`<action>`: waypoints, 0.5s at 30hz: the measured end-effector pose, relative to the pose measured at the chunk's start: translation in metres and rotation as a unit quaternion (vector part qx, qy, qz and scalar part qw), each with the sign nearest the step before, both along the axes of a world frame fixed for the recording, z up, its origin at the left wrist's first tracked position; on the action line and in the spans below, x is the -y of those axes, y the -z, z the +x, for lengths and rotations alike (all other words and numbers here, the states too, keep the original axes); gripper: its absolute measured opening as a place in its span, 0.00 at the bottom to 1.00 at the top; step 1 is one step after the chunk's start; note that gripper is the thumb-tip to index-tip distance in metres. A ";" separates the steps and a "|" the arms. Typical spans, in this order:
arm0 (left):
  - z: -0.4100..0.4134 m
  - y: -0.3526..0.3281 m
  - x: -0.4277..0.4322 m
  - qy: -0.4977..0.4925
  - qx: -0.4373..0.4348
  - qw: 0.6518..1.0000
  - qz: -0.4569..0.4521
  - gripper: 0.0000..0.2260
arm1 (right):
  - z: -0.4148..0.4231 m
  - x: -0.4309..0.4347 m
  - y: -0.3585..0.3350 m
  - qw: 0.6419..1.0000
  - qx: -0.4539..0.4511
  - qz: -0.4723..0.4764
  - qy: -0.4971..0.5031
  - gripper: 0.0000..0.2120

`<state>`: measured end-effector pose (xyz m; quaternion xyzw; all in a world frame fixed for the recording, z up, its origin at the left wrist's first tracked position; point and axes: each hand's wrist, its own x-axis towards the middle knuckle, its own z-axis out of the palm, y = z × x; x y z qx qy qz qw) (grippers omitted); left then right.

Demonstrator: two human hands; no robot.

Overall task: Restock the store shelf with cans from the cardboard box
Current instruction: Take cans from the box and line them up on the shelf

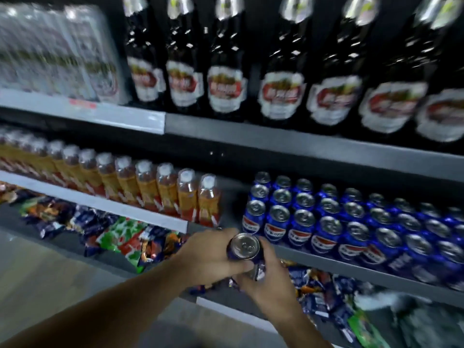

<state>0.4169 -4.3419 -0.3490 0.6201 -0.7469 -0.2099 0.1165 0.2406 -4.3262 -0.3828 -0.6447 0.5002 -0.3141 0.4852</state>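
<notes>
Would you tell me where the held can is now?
Head view, low centre: left hand and right hand hold the can, just left of the shelved blue cans.

Blue cans (324, 237): "PEPSI" wordmark on the fronts.
Dark bottles (226, 89): red-and-white labels, too blurred to read.

Cans (351, 222) on shelf (351, 267), right of bottles (150, 187); snack bags (120, 234) below.
</notes>
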 end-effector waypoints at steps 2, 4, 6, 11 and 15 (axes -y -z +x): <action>-0.039 -0.018 0.010 0.024 -0.002 1.000 -0.011 0.28 | -0.037 0.001 -0.018 1.000 -0.004 -0.009 0.029 0.30; -0.076 -0.027 0.016 0.037 -0.017 0.999 -0.013 0.29 | -0.075 0.002 -0.031 0.999 -0.009 -0.015 0.049 0.28; -0.128 -0.032 0.020 0.059 -0.028 0.998 -0.016 0.28 | -0.128 -0.002 -0.042 0.997 -0.018 -0.023 0.074 0.27; -0.260 -0.048 0.020 0.103 -0.060 0.993 -0.007 0.33 | -0.260 -0.009 -0.061 0.989 -0.034 -0.036 0.143 0.26; -0.345 -0.063 0.029 0.128 -0.034 0.991 -0.018 0.41 | -0.359 -0.012 -0.078 0.975 -0.048 -0.040 0.211 0.24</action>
